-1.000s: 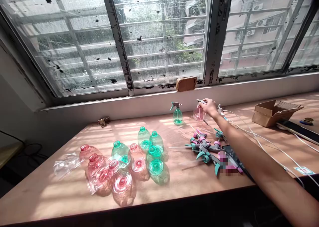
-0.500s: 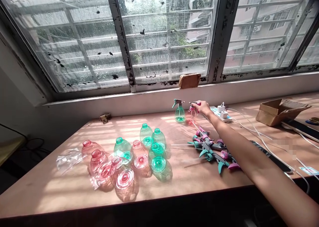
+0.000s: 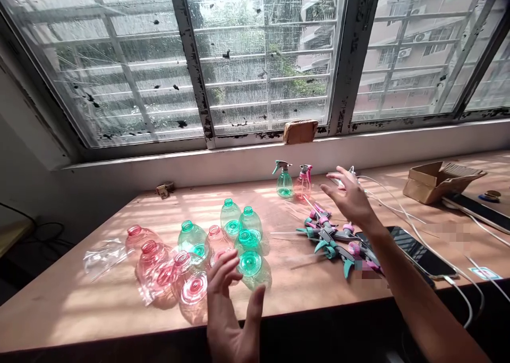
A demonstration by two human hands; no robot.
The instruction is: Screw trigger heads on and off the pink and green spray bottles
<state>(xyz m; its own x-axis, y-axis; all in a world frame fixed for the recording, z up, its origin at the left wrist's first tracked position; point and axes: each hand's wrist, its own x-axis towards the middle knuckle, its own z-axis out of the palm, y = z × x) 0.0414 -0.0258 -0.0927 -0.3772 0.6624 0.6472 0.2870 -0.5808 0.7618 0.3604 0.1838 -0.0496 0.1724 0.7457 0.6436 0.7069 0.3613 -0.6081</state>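
Note:
My left hand (image 3: 233,310) is open at the table's front edge, fingers apart, before a green bottle (image 3: 250,262) without a top. Farther right, my right hand (image 3: 348,195) hovers open and holds nothing. Left of it at the back stand a pink spray bottle (image 3: 303,185) and a green spray bottle (image 3: 284,185), both with trigger heads on. Below my right hand lies a pile of loose spray heads (image 3: 329,238), grey with pink or green parts and clear tubes. Several open-necked pink bottles (image 3: 195,288) and green bottles (image 3: 231,214) stand on the left.
A crumpled clear plastic bag (image 3: 103,256) lies at the left of the wooden table (image 3: 131,320). To the right are a phone (image 3: 422,251) on a cable, an open cardboard box (image 3: 426,182) and white cords. A brown block (image 3: 300,132) rests on the window ledge.
My right hand has let go of the pink spray bottle and drawn back to the right, opening. My left hand has come into view at the front edge.

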